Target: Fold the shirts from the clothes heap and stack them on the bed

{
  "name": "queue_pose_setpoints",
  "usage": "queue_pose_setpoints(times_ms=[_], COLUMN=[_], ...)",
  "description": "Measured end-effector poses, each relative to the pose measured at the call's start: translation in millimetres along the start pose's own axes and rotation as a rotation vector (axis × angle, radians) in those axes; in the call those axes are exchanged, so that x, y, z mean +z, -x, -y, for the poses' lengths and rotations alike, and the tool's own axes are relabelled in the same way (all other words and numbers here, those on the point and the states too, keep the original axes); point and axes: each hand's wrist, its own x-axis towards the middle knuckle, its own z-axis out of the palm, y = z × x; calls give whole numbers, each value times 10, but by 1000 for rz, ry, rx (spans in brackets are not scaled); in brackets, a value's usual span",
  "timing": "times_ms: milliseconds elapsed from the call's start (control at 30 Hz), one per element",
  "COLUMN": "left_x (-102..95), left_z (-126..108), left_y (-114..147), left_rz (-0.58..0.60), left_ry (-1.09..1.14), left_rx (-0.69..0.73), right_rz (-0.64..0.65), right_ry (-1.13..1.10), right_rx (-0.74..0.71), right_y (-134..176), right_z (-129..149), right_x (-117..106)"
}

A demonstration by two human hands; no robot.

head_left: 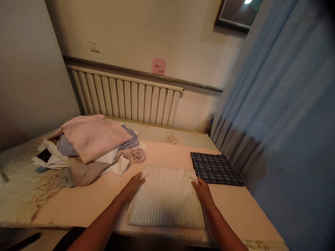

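A folded white garment with thin dark stripes [167, 198] lies flat near the front edge of the surface. My left hand [134, 186] pinches its left side by the upper corner, thumb on top and the other fingers partly hidden beneath. On the opposite side, my right hand [203, 191] grips the upper right edge the same way. Just beyond my right hand is a folded dark plaid cloth [216, 169], lying apart from my fingers. Further left, a loose heap of clothes has a pink embroidered piece [96, 136] on top.
A pale pink sheet [86, 204] covers the middle of the surface, over a floral cover [15, 195]. Along the back wall runs a radiator [131, 99], with a pink note [158, 66] above it. A blue curtain [282, 132] hangs along the right side.
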Motion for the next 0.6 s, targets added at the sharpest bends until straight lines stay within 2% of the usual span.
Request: queue_pose_setpoints(times_ms=[167,300,400,500,567,600], left_x=[90,91,148,419,716,875], left_z=[90,73,-28,-150,-182,-173], left_y=[-129,-172,-62,116,232,284], left_rz=[-46,-163,-268,-330,-303,-290], left_ry=[-138,-343,-482,-587,-649,-742], left_rx=[10,-51,-27,105,232,349], right_rz=[-55,-86,-71,-56,-41,-32], right_ry=[148,250,273,274,267,263], right_rx=[60,55,24,5,4,7], right_y=[-19,-42,-26,-4,7,13], right_z=[-198,-292,-295,-282,-277,-276], right_x=[-16,14,5,-4,-6,-8])
